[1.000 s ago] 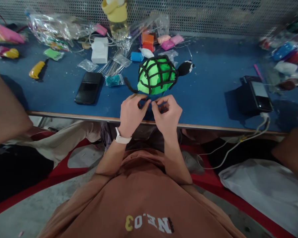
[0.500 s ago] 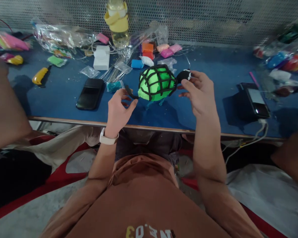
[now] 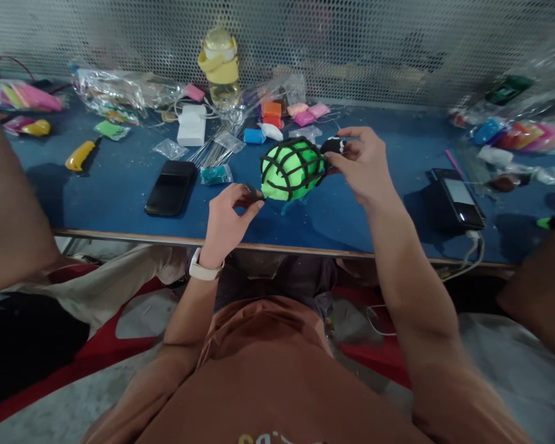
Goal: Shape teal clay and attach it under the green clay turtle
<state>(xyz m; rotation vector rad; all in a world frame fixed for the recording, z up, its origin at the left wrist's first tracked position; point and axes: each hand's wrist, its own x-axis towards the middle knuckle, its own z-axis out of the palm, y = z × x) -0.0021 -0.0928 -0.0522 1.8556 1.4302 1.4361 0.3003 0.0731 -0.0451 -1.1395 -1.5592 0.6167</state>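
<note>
A green clay dome (image 3: 292, 168), crossed by a lattice of black strips, is between my hands just above the blue table. Some teal bits show beneath it. The thumb and fingers of my left hand (image 3: 234, 213) pinch a black clay strip (image 3: 255, 193) at the dome's lower left edge. On the dome's right, my right hand (image 3: 361, 161) is closed on a black rounded piece (image 3: 333, 145) with a white jagged edge. This piece touches or nearly touches the dome; I cannot tell whether they are joined.
A black phone (image 3: 170, 188), a white box (image 3: 192, 125) and a yellow-topped bottle (image 3: 220, 66) stand to the left. Behind the dome lie small clay packets (image 3: 272, 113) and thin wires. A dark device with cables (image 3: 457, 196) sits right. Other people's arms flank me.
My left fingers have closed in on the strip, which now lies nearer the dome's edge. My right hand has shifted slightly left with the black piece. The camera view has tilted a little.
</note>
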